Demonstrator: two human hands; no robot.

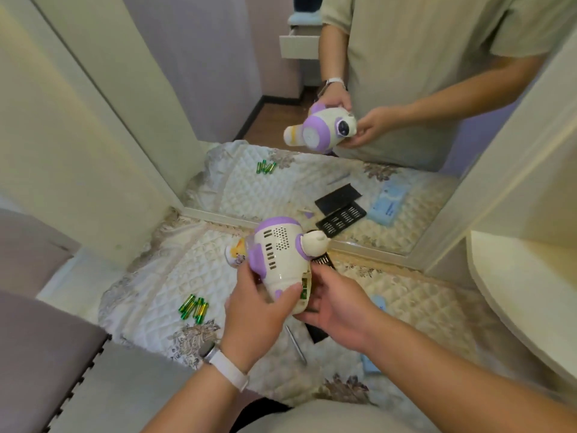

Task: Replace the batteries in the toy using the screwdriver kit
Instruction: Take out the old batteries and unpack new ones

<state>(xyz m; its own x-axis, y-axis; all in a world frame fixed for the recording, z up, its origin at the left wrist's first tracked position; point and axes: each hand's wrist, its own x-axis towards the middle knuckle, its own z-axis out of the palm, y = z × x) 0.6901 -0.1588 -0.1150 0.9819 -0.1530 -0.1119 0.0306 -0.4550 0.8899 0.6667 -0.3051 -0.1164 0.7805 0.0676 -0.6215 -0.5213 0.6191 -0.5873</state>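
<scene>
A white and purple toy is held in the air above the quilted table cover. My left hand grips its lower body from the left. My right hand cups its underside from the right, where an open battery bay with green batteries shows. Several green loose batteries lie on the cover to the left. The thin screwdriver lies below my hands. The black bit tray of the kit is partly hidden behind the toy.
A mirror stands right behind the table and repeats the scene. A small white piece with an orange picture lies left of the toy. A blue pack lies at the right. A rounded cream shelf juts in from the right.
</scene>
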